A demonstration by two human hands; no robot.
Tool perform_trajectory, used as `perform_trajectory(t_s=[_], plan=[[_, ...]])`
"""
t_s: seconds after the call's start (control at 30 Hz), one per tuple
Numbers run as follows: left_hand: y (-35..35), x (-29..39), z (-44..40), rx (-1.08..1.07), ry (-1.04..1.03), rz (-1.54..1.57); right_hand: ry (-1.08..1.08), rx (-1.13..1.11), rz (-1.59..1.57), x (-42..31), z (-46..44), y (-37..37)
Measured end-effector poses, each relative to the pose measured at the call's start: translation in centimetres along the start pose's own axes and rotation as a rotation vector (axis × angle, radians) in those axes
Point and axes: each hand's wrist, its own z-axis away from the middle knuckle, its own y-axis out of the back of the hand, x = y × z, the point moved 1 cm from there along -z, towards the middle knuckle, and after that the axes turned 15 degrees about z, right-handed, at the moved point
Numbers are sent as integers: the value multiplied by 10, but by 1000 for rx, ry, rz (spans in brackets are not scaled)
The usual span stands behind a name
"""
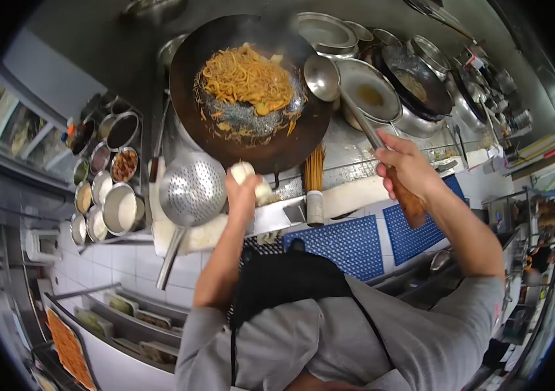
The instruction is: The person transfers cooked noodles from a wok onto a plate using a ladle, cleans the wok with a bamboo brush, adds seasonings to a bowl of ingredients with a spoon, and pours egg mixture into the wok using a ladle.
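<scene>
A large dark wok [238, 147] holds a heap of brown-yellow noodles [248, 78], with loose bits spread below them. My left hand [243, 193] is closed around a bunched white cloth [242, 172] at the wok's near rim; the cloth hides whatever part of the wok lies under it. In my right hand [405, 165] is a long metal ladle [322, 77] with a wooden handle. Its bowl hangs over the wok's right edge, tilted, away from the noodles. A perforated strainer [193, 189] rests just left of my left hand, its handle pointing toward me.
A bamboo brush [315, 171] stands in front of the wok. Right of it are a pan with brown liquid [370, 95] and a second dark wok [414, 85]. Metal containers of ingredients [122, 208] cluster at left. Blue perforated mats [339, 246] lie on the floor.
</scene>
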Motion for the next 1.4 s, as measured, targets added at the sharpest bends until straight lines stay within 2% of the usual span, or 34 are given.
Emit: perform_trajectory(t_s=[0.07,0.1,0.2,0.23,0.3,0.4,0.5,0.6,0.7,0.8,0.97,1.13,1.23,1.33,1.4], plan=[[3,11,4,-44,-59,-114,-32,-48,-94,6,-24,-10],[-5,25,-6,-28,-9,-96,-49,-67,-143,0,-20,-31],[-19,74,-22,37,207,-107,0,-411,-649,23,-24,-88],[-19,87,-29,25,288,-164,-100,-564,-952,33,-23,-95],[-1,83,-38,-42,442,13,-156,-759,-1273,56,-24,-94],[15,70,-26,33,570,187,-3,-814,-1141,106,-33,-91],[18,61,-14,82,586,243,21,-621,-802,148,-31,-88],[13,67,-11,85,558,251,-247,-514,-192,249,-67,-96],[20,64,-15,84,594,229,-51,-275,480,332,-116,-134],[16,65,-10,135,586,228,-20,-258,746,348,-159,-166],[7,69,-5,175,538,195,-33,-356,901,382,-176,-146],[9,72,-7,116,590,245,-49,-391,947,408,-178,-138],[-9,81,1,251,578,76,-35,-393,911,394,-182,-143],[-10,84,5,207,642,31,-38,-438,708,343,-171,-121],[-1,81,2,181,707,75,-107,-576,284,297,-134,-72]])
